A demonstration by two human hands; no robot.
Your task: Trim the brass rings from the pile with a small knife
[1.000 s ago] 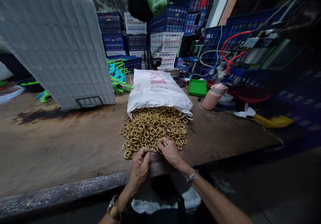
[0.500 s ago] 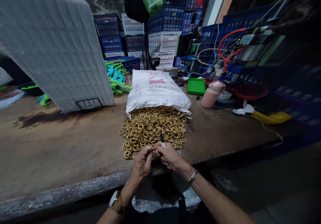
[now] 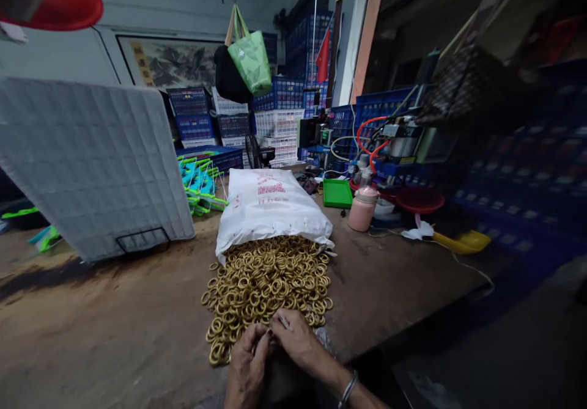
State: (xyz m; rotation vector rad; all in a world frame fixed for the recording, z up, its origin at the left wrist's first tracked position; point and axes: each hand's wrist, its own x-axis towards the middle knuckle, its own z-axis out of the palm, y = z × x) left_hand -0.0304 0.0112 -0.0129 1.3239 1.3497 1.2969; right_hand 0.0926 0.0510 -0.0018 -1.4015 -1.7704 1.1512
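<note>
A heap of gold-coloured metal rings point(image 3: 270, 274) spills from the mouth of a white printed sack point(image 3: 275, 210) onto the table. At the near edge of this heap, my left hand point(image 3: 247, 357) is closed in a pinch. A small glint between its fingertips looks like one of the rings, mostly hidden by the fingers. My right hand point(image 3: 298, 342) touches or nearly touches the left fingertips. It is closed around a slim, pale-handled tool point(image 3: 284, 321), of which only a short piece shows; its working end cannot be made out.
A white quilted panel point(image 3: 101, 164) leans at left, beside turquoise and green items point(image 3: 199, 180). To the right stand a green tray point(image 3: 337, 193), a pink bottle point(image 3: 363, 209), a red dish point(image 3: 419, 199) and a yellow scoop point(image 3: 463, 242). Stacked crates point(image 3: 279, 123) fill the back.
The camera has tilted up, so everything sits lower in view. My hands stay together at the heap's near edge. The tool's black end, visible before, no longer shows.
</note>
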